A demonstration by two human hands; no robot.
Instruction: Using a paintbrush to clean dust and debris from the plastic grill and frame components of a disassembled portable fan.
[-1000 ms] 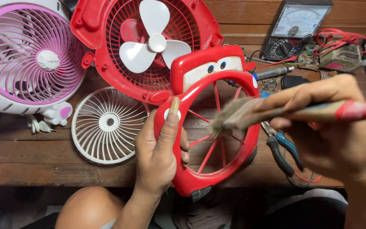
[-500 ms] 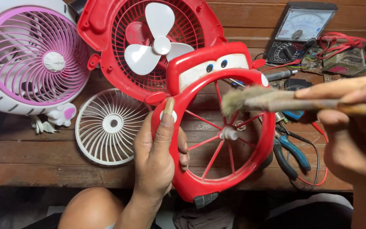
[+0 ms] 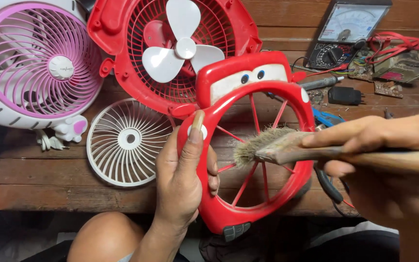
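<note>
Left hand (image 3: 183,182) clenched on red grille (image 3: 248,145) rim at 9 o'clock, grille upright over bench (image 3: 49,170) edge, right hand (image 3: 389,170) gripping brush (image 3: 287,148), handle running 3 to 9 o'clock, bristles touching the hub spokes, right hand nearer.

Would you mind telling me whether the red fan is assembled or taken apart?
Taken apart: the left hand holds its red front cover separately, while its white blades lie exposed.

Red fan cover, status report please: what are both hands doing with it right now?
Left hand grips red fan cover by its left rim. Right hand holds paintbrush, bristles on the spokes. Nothing in the way.
</note>
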